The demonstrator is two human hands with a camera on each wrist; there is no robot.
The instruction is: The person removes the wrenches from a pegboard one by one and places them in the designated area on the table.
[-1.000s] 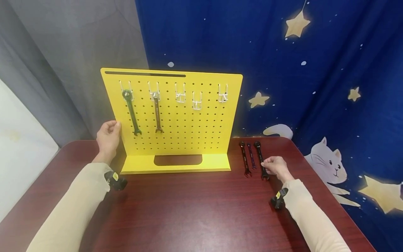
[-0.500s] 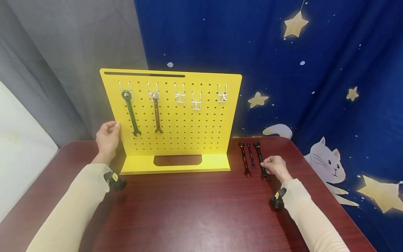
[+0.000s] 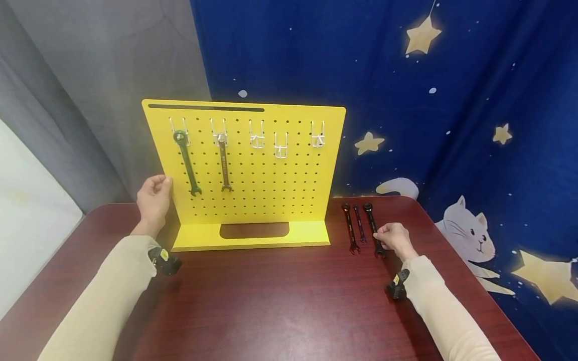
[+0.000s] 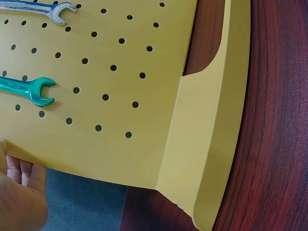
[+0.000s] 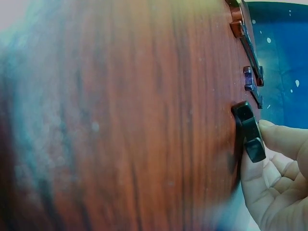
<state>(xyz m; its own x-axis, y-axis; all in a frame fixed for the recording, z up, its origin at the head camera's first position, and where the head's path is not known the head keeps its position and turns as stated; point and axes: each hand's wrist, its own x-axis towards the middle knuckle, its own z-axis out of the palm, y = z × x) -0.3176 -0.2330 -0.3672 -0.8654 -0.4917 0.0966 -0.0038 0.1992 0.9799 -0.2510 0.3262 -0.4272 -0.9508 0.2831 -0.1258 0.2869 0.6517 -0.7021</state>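
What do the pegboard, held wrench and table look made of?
Pegboard: likely painted sheet metal, matte yellow; thin panel with a crisp fold near the bottom.
Held wrench: probably metal, glossy black; small glints on its edges, though the coating is unclear.
Table: wood or wood-look laminate, reddish, slight sheen; streaky grain fits either.

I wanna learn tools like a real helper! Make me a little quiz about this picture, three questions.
1. How many wrenches hang on the yellow pegboard?
2. True or false: the right hand pinches the middle wrench of the three beside the board.
3. What does the left hand hold? A: a hanging wrench. B: the board's edge. C: the curtain.

Key:
1. Two.
2. False; it pinches the rightmost wrench.
3. B.
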